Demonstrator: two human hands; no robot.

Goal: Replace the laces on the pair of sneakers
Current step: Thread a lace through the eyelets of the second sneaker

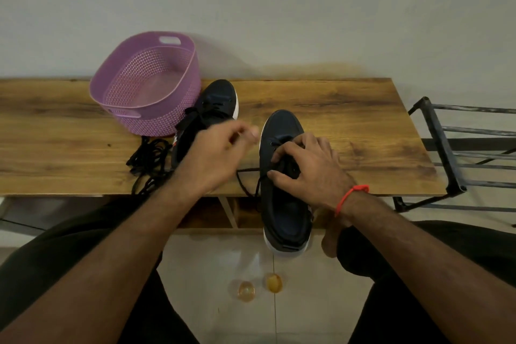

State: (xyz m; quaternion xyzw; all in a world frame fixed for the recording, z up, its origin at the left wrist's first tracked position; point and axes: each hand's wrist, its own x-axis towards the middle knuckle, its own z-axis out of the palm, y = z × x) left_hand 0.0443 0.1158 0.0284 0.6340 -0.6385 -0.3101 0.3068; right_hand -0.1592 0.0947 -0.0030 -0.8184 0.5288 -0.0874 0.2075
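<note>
Two dark sneakers with white soles lie on the wooden table. The right sneaker points away from me, its heel hanging over the table's near edge. My right hand rests on its eyelet area, fingers curled on the tongue and lace. A black lace runs out of its left side and loops at the table edge. My left hand hovers left of that shoe, blurred, fingertips pinched together; what they hold cannot be made out. The left sneaker lies behind my left hand. A pile of black laces sits left of it.
A purple perforated plastic basket stands at the back left of the table, touching the left sneaker. A dark metal rack stands off the table's right end. The wall is right behind the table. My knees are below the table's near edge.
</note>
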